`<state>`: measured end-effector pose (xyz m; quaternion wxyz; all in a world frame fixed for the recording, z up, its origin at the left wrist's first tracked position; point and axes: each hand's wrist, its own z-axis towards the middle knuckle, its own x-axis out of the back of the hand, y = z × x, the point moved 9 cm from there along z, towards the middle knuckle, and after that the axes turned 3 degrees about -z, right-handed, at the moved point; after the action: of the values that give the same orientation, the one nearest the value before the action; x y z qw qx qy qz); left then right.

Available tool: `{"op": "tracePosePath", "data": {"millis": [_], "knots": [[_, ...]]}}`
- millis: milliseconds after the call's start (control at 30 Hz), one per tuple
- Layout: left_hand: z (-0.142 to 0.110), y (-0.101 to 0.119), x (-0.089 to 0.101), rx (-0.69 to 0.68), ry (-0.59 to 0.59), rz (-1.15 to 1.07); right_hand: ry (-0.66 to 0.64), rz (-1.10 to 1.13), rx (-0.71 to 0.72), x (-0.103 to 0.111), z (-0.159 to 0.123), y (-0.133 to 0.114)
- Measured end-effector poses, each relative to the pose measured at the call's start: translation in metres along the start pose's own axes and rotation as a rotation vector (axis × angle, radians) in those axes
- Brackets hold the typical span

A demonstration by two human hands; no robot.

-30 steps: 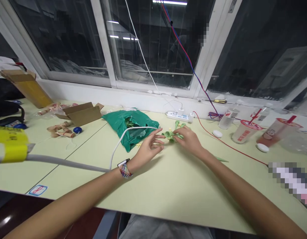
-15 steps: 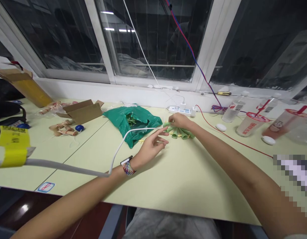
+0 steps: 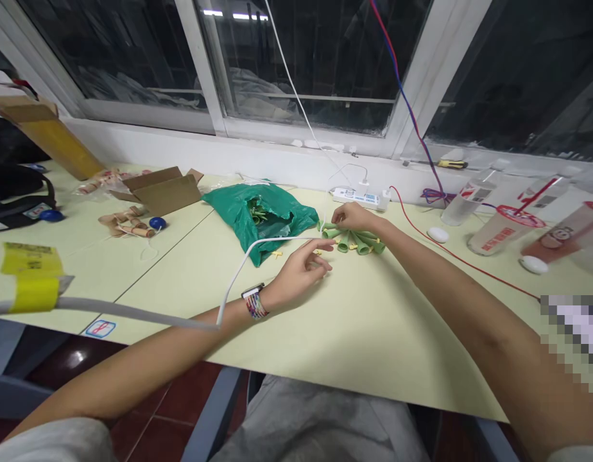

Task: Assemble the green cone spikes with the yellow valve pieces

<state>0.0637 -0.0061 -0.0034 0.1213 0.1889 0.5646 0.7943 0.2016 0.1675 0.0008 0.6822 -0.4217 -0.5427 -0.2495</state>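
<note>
A fan of green rolled cones (image 3: 362, 246), with small yellow bits among them, lies on the pale table. My right hand (image 3: 353, 217) bends down over the pointed inner end of the fan, fingers closed on one cone; its fingertips are partly hidden. To the left, my left hand (image 3: 301, 269) hovers low with its fingers apart, holding nothing, near the left edge of the cones. Behind it sits an open green plastic bag (image 3: 277, 199) with leafy green pieces inside. Yellow scraps (image 3: 276, 254) lie between the bag and my left hand.
A white cable (image 3: 239, 273) with a yellow tag crosses in front of my left forearm. A power strip (image 3: 357, 197) stands behind the cones. Bottles and drink cups (image 3: 503, 231) are at the right. Wooden toys (image 3: 128, 223) and a cardboard box (image 3: 164, 190) lie left.
The view has shifted, so the table sits slightly higher in the picture. My right hand stays at the cones; my left hand stays beside them, fingers slightly more curved.
</note>
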Motion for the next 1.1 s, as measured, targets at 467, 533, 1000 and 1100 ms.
{"op": "tracePosePath", "data": {"millis": [467, 533, 1000, 1100], "knots": [[-0.002, 0.003, -0.004, -0.021, -0.036, 0.034, -0.041, -0.092, -0.028, 0.004, -0.001, 0.001], [-0.003, 0.002, -0.005, -0.011, -0.04, 0.048, -0.052, -0.104, -0.029, 0.003, 0.0, 0.002], [-0.007, -0.004, -0.013, 0.071, -0.082, 0.095, -0.016, -0.084, -0.078, 0.002, -0.003, 0.004], [-0.007, -0.001, -0.011, 0.057, -0.072, 0.11, 0.05, -0.068, -0.069, 0.016, -0.005, 0.001]]}}
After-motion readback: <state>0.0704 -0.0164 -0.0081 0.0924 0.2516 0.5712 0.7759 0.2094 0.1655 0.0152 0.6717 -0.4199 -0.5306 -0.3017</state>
